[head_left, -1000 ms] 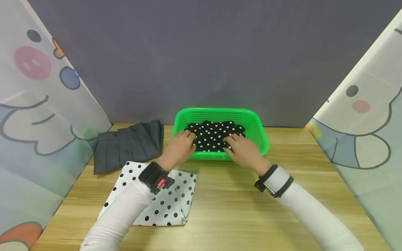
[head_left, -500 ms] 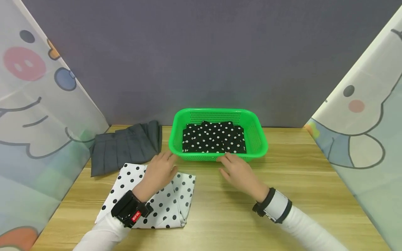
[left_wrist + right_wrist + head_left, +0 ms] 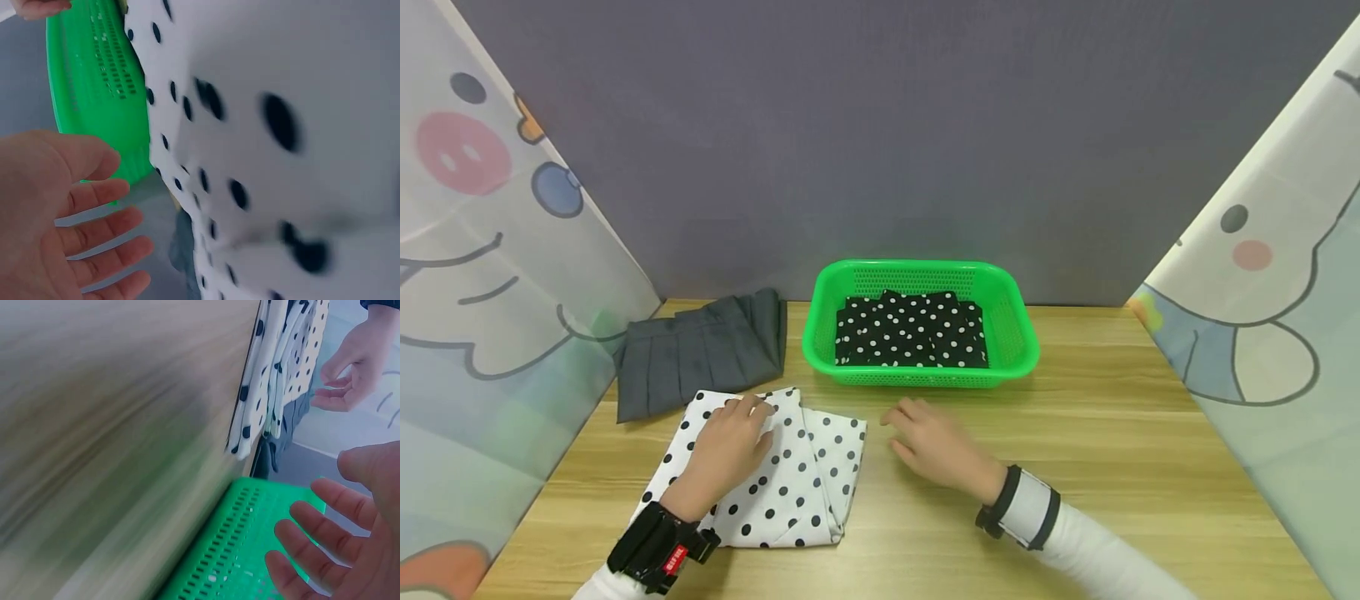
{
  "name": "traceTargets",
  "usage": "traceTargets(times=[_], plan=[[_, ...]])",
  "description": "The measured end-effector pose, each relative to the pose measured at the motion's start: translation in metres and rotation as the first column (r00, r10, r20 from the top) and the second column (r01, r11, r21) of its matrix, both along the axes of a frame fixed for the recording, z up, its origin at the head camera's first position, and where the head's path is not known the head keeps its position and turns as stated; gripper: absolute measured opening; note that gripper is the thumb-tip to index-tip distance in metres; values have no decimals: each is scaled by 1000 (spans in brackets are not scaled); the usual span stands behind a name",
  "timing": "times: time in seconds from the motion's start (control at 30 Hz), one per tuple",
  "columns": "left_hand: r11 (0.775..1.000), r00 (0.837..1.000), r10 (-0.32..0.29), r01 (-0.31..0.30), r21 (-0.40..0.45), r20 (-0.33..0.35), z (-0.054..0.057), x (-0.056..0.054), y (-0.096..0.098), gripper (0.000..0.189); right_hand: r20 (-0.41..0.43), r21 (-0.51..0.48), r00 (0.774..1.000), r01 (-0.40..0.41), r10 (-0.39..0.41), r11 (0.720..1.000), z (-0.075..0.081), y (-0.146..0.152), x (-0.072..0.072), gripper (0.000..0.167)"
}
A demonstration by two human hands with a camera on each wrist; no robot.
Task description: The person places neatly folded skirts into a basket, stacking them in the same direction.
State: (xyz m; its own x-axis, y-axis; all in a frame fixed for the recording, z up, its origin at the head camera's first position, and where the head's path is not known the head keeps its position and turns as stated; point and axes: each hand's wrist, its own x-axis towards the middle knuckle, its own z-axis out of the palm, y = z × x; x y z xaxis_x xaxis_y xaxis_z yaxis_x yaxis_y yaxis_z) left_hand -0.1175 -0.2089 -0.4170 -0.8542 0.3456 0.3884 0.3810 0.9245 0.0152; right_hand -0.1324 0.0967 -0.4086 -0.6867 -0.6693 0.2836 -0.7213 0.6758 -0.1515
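Over the white cloth with black dots (image 3: 782,492), folded flat at the left front, hovers my left hand (image 3: 726,446). Its fingers are spread a little and hold nothing, as the left wrist view shows. My right hand (image 3: 936,446) is above the table just right of that cloth, fingers relaxed and apart, palm bare in the right wrist view. Behind it stands a green plastic basket (image 3: 1022,350) with perforated walls. Inside the basket lies a folded black cloth with white dots (image 3: 913,329).
A dark grey pleated cloth (image 3: 696,354) lies at the back left, close to the dotted white one. The wooden table (image 3: 1112,433) meets a grey backdrop (image 3: 910,150) behind the basket, with cartoon-printed panels at both sides.
Both hands have come out of the basket, leaving the black dotted cloth in it. The left moved back and left over the white cloth; the right drew toward the front and left.
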Motion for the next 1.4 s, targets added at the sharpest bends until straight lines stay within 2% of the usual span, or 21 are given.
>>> traceTargets(times=[0.23, 0.47, 0.63, 0.8, 0.93, 1.03, 1.23, 1.4], plan=[[1000, 1000, 14, -14, -3, -26, -10, 12, -22, 29, 42, 65, 997, -68, 66, 996, -9, -18, 5, 28], [998, 998, 56, -56, 15, -37, -18, 22, -42, 28, 65, 114, 986, -159, 152, 981, -21, -34, 12, 33], [999, 999, 39, -39, -5, -2, -22, 26, -50, 29, 67, 121, 977, -209, 202, 970, -26, -41, 12, 35], [998, 996, 52, -50, -29, 76, -23, 28, -51, 29, 83, 169, 962, -271, 260, 948, -28, -48, 12, 40], [997, 989, 74, -69, -43, 127, -21, 29, -50, 31, 145, 182, 959, -267, 243, 946, -30, -50, 14, 44], [997, 990, 63, -58, -41, 129, -20, 30, -48, 32, 169, 188, 962, -246, 215, 951, -32, -50, 15, 46], [1000, 994, 1, 2, -24, 109, -17, 31, -41, 29, 121, 221, 973, -218, 195, 951, -33, -45, 16, 46], [999, 990, -13, 19, -42, 139, -15, 35, -32, 28, 98, 231, 978, -204, 186, 951, -33, -40, 15, 43]])
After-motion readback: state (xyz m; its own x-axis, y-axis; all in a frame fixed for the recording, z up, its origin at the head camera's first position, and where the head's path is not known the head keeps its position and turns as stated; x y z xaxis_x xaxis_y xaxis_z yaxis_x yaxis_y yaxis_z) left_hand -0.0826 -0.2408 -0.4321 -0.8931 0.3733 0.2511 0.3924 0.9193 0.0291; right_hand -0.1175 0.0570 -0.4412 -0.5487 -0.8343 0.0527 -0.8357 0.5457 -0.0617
